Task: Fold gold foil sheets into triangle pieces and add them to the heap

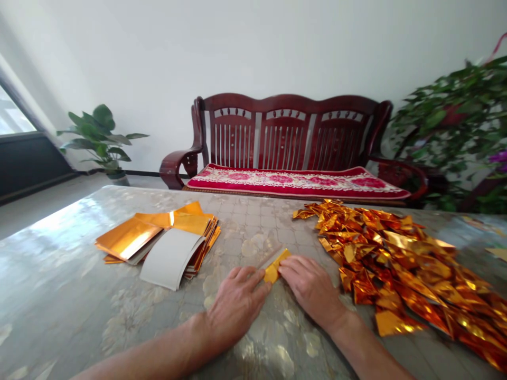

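A small piece of gold foil paper point(273, 271), folded into a narrow strip, lies on the table between my two hands. My left hand point(240, 300) holds its left end down against the tabletop, fingers pressed together. At the right end, the fingers of my right hand point(311, 285) are closed on the paper's edge. What my right thumb does is partly hidden behind the hand. To the left lies a loose stack of gold foil sheets point(148, 232), with a sheet showing its pale grey back point(170, 256) on top. A large heap of folded gold foil pieces point(380, 248) spreads out on the right.
The table point(79, 295) has a glossy, flower-patterned cover. Beyond its far edge stands a dark red wooden bench point(283, 113) with a red and white patterned cushion point(297, 179). A potted plant point(105, 137) is at the left, and leafy greenery point(447, 111) at the right.
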Motion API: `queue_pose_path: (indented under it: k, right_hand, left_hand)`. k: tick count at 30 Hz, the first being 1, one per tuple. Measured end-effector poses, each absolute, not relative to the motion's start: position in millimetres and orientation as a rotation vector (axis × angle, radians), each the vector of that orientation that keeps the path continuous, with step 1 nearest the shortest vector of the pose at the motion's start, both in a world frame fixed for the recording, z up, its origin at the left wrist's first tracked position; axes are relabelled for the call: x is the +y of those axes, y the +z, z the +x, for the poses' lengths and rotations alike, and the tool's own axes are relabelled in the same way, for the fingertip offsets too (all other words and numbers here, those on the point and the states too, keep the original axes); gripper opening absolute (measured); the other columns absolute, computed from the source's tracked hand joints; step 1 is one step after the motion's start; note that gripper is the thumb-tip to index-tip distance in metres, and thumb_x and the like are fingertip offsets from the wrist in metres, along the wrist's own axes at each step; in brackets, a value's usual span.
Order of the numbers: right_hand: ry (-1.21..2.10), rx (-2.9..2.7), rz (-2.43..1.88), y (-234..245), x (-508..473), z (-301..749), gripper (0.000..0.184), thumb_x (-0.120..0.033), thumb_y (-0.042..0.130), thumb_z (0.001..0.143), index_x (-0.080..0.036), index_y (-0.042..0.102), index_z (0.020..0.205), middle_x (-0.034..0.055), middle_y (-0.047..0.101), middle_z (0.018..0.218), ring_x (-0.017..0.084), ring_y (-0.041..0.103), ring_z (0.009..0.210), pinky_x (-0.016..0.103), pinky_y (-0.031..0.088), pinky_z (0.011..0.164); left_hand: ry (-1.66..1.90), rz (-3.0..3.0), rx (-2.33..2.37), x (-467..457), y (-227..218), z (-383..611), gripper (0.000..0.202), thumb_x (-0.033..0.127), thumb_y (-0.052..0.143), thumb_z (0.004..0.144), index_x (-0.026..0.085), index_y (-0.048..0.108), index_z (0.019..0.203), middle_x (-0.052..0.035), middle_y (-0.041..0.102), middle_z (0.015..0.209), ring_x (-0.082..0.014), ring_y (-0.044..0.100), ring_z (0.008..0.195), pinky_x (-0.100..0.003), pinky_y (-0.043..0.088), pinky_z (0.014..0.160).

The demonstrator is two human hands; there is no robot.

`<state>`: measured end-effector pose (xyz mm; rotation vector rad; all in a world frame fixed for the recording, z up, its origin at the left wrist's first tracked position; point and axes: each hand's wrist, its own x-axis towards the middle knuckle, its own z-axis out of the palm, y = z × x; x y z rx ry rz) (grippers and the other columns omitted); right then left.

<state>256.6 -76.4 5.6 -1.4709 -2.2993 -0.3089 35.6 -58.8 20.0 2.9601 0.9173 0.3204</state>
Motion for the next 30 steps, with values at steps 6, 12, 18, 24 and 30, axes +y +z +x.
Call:
queue_pose_path:
  k: [6,12,18,24,30]
  right_hand:
    - [-0.190,-2.375,-1.495,7,-74,251,0.016,-0.013,0.059,0.093,-0.023,0.069,0.101,0.0029,0.072,0.099,0.020,0.064,0.092,0.035,0.047,0.084]
    - [-0.181,-2.426,-1.511,12,-75,249,0.015,-0.019,0.064,0.091,-0.023,0.069,0.105,0.0024,0.072,0.100,0.021,0.065,0.094,0.035,0.047,0.085]
    - [-0.229,-2.481,-1.598,16,-76,244,0.014,-0.015,0.059,0.094,-0.023,0.070,0.096,0.0026,0.071,0.093,0.020,0.066,0.087,0.031,0.046,0.073]
    - [-0.315,-2.603,-1.616,21,-73,240,0.014,-0.010,0.058,0.092,-0.019,0.067,0.091,0.0039,0.070,0.089,0.020,0.067,0.080,0.030,0.046,0.067]
    - [-0.431,-2.670,-1.463,19,-75,242,0.015,-0.006,0.055,0.091,-0.017,0.065,0.094,0.0062,0.070,0.089,0.019,0.066,0.080,0.029,0.044,0.066]
  left_hand:
    - [0.455,2.965,0.878,-52,15,33,0.027,0.025,0.049,0.098,0.027,0.058,0.124,-0.0042,0.062,0.129,-0.0277,0.049,0.125,-0.046,0.041,0.102]
    - [0.526,2.929,0.831,-41,6,34,0.023,0.020,0.049,0.098,0.022,0.061,0.117,-0.0041,0.067,0.120,-0.0223,0.058,0.113,-0.038,0.046,0.095]
    - [0.514,2.896,0.859,-35,4,36,0.022,0.018,0.052,0.096,0.021,0.064,0.114,-0.0046,0.069,0.114,-0.0216,0.061,0.103,-0.037,0.048,0.092]
    - [0.488,2.873,0.835,-31,3,36,0.020,0.020,0.052,0.097,0.022,0.066,0.112,-0.0044,0.069,0.111,-0.0211,0.061,0.103,-0.037,0.048,0.092]
    - [0.519,2.826,0.803,-27,-2,37,0.020,0.016,0.053,0.096,0.020,0.067,0.109,-0.0045,0.068,0.110,-0.0195,0.060,0.103,-0.033,0.049,0.094]
